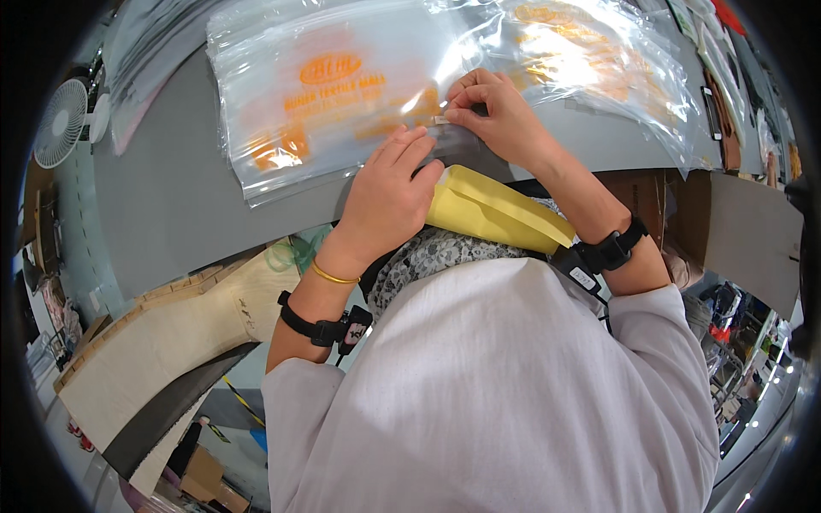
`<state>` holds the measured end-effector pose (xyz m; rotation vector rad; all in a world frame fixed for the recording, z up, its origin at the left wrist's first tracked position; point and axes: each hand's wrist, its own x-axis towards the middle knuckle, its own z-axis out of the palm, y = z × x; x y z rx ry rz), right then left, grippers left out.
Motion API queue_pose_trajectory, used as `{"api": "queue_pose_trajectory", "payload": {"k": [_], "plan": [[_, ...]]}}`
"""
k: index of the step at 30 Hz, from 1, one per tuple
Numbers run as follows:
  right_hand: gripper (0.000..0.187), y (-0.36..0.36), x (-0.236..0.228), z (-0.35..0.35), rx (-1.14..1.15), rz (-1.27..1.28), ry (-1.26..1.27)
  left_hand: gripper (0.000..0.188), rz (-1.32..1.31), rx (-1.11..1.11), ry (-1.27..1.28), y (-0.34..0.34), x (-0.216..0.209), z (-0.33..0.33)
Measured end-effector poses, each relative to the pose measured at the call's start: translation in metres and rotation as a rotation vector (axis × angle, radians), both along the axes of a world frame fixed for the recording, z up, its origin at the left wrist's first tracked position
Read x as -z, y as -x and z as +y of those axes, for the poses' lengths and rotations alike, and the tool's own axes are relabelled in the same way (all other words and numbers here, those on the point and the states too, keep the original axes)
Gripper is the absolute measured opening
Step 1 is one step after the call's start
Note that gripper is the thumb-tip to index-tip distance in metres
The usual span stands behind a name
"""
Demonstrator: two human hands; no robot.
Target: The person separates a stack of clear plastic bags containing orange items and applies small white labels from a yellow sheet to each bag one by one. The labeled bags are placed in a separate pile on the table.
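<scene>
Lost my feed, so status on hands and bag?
Left hand flat on clear printed bag. Right hand pinching its adhesive flap strip. Yellow envelope below; nothing blocking.

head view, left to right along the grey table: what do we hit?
White fan → left stack of clear printed bags → left hand → right hand → right pile of clear bags → cardboard sheet.

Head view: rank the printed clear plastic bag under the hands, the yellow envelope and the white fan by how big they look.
1. Clear plastic bag, by far the largest.
2. Yellow envelope.
3. White fan, though it sits farther off at the bent rim, so its true size against the envelope is unsure.
</scene>
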<state>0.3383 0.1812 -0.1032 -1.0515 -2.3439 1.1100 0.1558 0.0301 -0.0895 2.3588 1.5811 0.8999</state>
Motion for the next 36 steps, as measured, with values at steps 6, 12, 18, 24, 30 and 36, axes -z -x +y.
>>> {"api": "queue_pose_trajectory", "payload": {"k": [6, 12, 18, 24, 30, 36], "plan": [[0.01, 0.002, -0.009, -0.011, 0.037, -0.026, -0.086, 0.016, 0.005, -0.027, 0.038, -0.001, -0.001, -0.002], [0.013, 0.002, -0.019, -0.014, -0.001, -0.114, -0.27, 0.021, 0.063, -0.028, 0.096, -0.004, -0.005, 0.002], [0.042, -0.057, 0.0, 0.04, 0.154, -0.316, -0.808, 0.012, 0.112, -0.009, 0.049, -0.006, -0.005, 0.006], [0.038, -0.086, -0.018, 0.096, 0.366, -0.621, -0.867, 0.014, 0.104, 0.022, 0.057, -0.02, -0.005, 0.013], [0.037, -0.004, 0.001, 0.087, 0.187, -0.156, -0.594, 0.012, 0.068, 0.038, 0.066, -0.034, -0.004, 0.022], [0.019, 0.014, -0.019, 0.072, 0.107, -0.07, -0.683, 0.009, -0.22, 0.0, 0.196, -0.023, -0.011, 0.011]]}}
